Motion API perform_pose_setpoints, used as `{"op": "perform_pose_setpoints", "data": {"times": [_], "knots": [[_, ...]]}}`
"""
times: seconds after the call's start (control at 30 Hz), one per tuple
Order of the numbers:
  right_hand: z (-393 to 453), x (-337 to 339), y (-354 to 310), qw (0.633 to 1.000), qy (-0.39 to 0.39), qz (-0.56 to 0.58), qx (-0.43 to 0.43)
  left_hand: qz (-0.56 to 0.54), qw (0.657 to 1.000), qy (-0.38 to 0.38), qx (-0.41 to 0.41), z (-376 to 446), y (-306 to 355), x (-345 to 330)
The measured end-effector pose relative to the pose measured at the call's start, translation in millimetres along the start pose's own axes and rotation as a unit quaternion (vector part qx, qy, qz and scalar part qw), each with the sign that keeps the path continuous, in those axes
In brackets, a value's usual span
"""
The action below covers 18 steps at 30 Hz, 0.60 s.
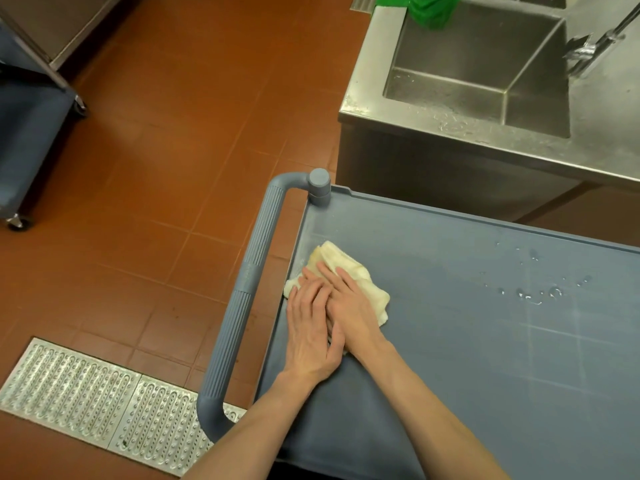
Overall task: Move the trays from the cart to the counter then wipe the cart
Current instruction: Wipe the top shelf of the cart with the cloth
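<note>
Grey-blue plastic cart [467, 341]: flat top, long axis running from the ribbed handle [242, 289] away to the right. Stainless steel sink [485, 81]: beyond the cart's far edge. Cream folded cloth [346, 268]: on the cart top beside the handle. Left hand [311, 337], right hand [349, 303]: together, overlapping, fingers flat, pressing the cloth. Water droplets [533, 292]: right of the cloth.
</note>
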State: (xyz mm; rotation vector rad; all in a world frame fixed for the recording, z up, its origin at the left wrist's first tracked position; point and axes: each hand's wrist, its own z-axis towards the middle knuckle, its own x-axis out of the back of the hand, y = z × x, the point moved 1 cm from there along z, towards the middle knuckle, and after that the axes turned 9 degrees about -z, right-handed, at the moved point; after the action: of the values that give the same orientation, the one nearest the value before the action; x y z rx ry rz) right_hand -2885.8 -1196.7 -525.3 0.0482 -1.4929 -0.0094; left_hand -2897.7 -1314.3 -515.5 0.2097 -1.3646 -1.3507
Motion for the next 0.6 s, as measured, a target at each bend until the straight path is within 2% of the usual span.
{"op": "perform_pose_setpoints", "data": {"times": [0.07, 0.13, 0.33, 0.6], "knots": [[-13, 2, 1, 0.999, 0.001, 0.026, 0.022, 0.002, 1.000, -0.005, 0.003, -1, -1, 0], [-26, 4, 2, 0.998, 0.001, 0.068, 0.004, 0.006, 1.000, -0.005, 0.007, -1, -3, 0], [-60, 1, 22, 0.991, 0.048, 0.068, -0.105, 0.022, 1.000, -0.002, 0.017, 2, -7, -2], [-96, 3, 72, 0.963, 0.038, 0.036, -0.266, 0.094, 0.994, -0.048, 0.014, 3, -6, -2]]}}
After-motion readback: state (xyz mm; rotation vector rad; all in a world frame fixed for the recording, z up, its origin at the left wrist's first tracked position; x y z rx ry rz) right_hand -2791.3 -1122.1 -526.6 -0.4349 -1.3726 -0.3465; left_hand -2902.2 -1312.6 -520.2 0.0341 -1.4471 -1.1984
